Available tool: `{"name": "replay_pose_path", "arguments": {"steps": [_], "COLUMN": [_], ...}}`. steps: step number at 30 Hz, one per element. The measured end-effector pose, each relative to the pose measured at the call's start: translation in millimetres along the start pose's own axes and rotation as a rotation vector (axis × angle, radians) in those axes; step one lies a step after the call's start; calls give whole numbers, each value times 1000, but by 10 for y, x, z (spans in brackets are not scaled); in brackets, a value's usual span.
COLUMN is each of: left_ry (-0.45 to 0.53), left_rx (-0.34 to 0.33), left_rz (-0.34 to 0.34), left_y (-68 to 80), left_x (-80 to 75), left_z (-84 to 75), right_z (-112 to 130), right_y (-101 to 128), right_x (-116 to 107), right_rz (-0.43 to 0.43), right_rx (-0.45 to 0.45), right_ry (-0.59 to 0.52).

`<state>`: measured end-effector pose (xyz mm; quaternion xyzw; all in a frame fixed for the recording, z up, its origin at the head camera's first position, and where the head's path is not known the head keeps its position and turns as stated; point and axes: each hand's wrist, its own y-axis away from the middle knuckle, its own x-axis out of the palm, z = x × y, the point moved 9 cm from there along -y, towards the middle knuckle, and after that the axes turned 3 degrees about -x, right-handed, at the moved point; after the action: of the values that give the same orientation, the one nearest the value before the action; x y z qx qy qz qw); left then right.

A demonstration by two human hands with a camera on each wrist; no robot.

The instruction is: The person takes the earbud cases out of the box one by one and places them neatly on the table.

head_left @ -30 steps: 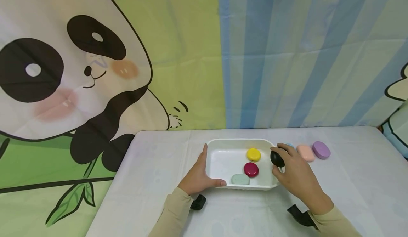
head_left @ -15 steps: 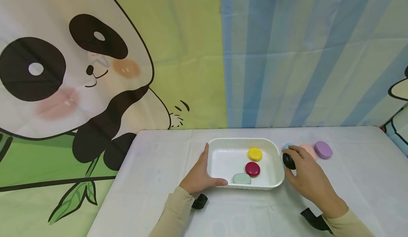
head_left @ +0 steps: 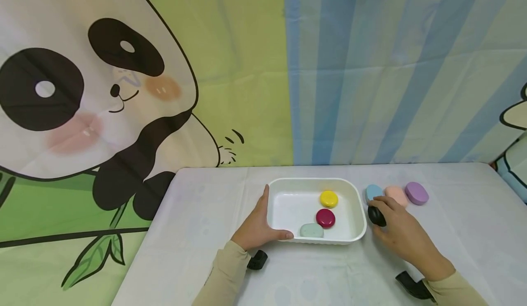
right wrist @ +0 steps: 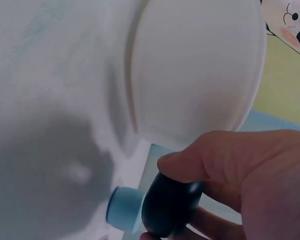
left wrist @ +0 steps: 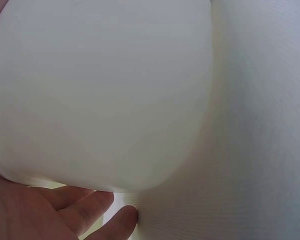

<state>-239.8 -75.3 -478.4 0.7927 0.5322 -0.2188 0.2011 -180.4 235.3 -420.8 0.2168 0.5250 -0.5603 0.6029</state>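
A white tray (head_left: 284,210) stands on the table. My left hand (head_left: 261,226) rests against its near left corner, thumb along the front edge and fingers straight along the left side. My right hand (head_left: 401,233) is just right of the tray, pinching a smooth black rounded piece (head_left: 376,216) between thumb and fingers. In the right wrist view, the black piece (right wrist: 170,205) is close to a light blue disc-like piece (right wrist: 125,207). Inside the tray are a yellow rounded piece (head_left: 329,199), a dark red one (head_left: 325,218) and a pale green one (head_left: 311,230).
Beyond my right hand, a light blue piece (head_left: 373,192), a peach piece (head_left: 396,195) and a purple piece (head_left: 416,193) sit in a row on the white tablecloth (head_left: 214,205). A panda-printed curtain (head_left: 243,68) hangs behind the table's far edge.
My right hand has moved right, away from the tray's right edge, and slightly nearer me with the black piece. The blue piece now shows more. The left hand stays at the tray.
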Motion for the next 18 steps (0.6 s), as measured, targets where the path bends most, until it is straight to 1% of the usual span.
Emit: {"name": "replay_pose_path", "arguments": {"steps": [4,7,14,18], "left_ry": [3,6,10,-2], "left_rx": [5,8,12,2], "left_rz": [2,3,-1,-1], "left_y": [1,2,-1,-2], "left_x": [-4,-2,1,6], "left_z": [-5,-10,-11,-5], "right_z": [-8,-17,-72,-85], "right_y": [7,16,37,52], "right_x": [41,75,162,188], "right_rz": [-22,-19,46,60], "right_rx": [-75,-103,-85,-84], "right_ry": [5,2,3,15]}}
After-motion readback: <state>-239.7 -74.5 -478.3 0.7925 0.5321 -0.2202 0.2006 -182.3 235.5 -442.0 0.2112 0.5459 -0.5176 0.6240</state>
